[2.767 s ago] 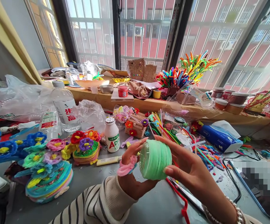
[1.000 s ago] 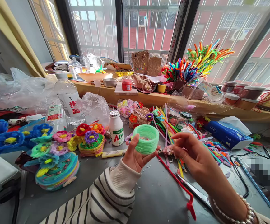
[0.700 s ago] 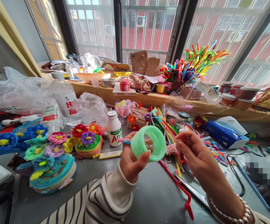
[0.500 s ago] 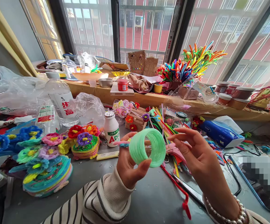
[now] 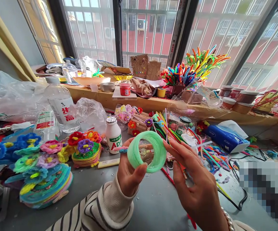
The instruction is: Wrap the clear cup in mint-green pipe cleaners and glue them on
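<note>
Closest in, a striped sleeve (image 5: 105, 208) with a ribbed cuff covers the left forearm, and a beaded bracelet (image 5: 226, 218) circles the right wrist. The left hand (image 5: 129, 178) grasps a mint-green cylinder (image 5: 161, 155), its grip closed with the thumb over the near rim and the fingers behind. The cylinder is held up above the table (image 5: 153, 205), tilted so that its round opening faces the viewer. The right hand (image 5: 199, 187) has a loose, released grip, thumb apart from the fingers; its fingertips reach the cylinder's right edge, though whether they press on it I cannot tell. A pink and blue fuzzy piece (image 5: 119, 149) sticks out by the left fingers.

On the table to the left sits a layered round piece (image 5: 50, 187) beneath fuzzy flowers, then a smaller one with a green top (image 5: 87, 155), a pale yellow tube (image 5: 109, 163) lying near it. A little further back a white bottle (image 5: 113, 134) stands upright, with a large clear bottle (image 5: 63, 112) to its left. To the right are scattered coloured strips (image 5: 216, 157) and a blue tissue pack (image 5: 225, 138).

Beyond, a brown-covered ledge (image 5: 143, 104) carries a red pot (image 5: 125, 89) and bright bunches of fuzzy stems (image 5: 182, 75), with barred windows (image 5: 148, 32) behind
</note>
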A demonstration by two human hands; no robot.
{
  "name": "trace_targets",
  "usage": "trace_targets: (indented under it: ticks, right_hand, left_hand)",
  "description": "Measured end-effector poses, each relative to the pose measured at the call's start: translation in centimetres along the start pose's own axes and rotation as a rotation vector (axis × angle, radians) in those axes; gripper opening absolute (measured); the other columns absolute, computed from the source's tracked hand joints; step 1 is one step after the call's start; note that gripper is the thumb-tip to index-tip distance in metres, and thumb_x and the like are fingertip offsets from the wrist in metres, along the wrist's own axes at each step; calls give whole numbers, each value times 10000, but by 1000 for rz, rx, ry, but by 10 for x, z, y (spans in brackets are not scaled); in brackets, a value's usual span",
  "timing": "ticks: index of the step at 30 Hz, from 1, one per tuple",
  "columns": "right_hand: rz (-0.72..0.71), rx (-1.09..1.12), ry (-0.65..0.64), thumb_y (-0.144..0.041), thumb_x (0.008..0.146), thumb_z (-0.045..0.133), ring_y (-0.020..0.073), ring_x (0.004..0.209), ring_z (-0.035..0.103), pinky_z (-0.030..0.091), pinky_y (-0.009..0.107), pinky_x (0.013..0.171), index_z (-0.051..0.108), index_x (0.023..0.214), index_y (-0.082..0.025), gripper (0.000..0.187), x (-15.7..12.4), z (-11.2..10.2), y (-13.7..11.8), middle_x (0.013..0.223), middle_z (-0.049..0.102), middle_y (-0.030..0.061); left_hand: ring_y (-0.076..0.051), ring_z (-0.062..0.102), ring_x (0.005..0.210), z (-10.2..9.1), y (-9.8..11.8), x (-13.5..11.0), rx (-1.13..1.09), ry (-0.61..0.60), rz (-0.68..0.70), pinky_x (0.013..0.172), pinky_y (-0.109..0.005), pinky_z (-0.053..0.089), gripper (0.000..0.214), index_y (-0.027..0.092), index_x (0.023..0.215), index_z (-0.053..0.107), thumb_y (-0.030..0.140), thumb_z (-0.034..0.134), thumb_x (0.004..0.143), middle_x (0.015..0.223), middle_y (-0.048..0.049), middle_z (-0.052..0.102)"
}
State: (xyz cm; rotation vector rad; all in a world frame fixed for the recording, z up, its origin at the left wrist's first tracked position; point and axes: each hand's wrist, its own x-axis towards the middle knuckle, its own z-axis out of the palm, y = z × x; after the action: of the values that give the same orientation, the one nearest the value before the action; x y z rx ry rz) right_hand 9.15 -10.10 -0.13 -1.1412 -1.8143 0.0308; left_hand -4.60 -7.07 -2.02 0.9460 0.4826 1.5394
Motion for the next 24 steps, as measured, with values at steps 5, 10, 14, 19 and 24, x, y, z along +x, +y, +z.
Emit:
trace_targets:
  ticks: [5,10,14,19,24]
  right_hand:
    - [2,-18,-6,-92,780,424,183,1166,434,309,383,998,350,1256,-227,499,-1,1,-2,1198,548,18]
    - [5,25,6,-97,788,421,193,1116,489,363,398,966,363,1245,-221,477,-4,3,-1,1212,535,31]
    - [83,133,-22,-137,803,437,182,1081,517,431,355,913,370,1234,-216,444,-2,2,1,1195,545,40]
    - [138,275,-52,-160,819,415,178,1185,411,371,368,982,285,1283,-237,488,2,-3,-1,1288,454,31]
    - [94,280,-65,-150,809,410,190,1170,428,361,399,984,277,1288,-228,503,3,-6,1,1272,472,40]
  left_hand:
    - [-305,581,962,-2,-4,0,-25,5,19,820,-465,462,591,226,1047,367,365,701,580,1009,-83,615]
    - [-307,578,963,-10,-6,4,-58,-19,-32,834,-481,446,615,201,1088,400,384,698,582,963,-80,642]
    - [-325,574,967,-17,-3,6,-118,-60,-256,849,-482,431,574,142,1078,491,457,640,622,932,-115,654]
    - [-315,590,941,-12,-1,7,-143,-289,-251,837,-480,432,592,169,1102,516,487,627,616,927,-109,663]
    - [-344,572,965,-6,-2,10,-131,-459,-206,818,-500,433,653,159,1177,460,507,585,639,986,-155,646]
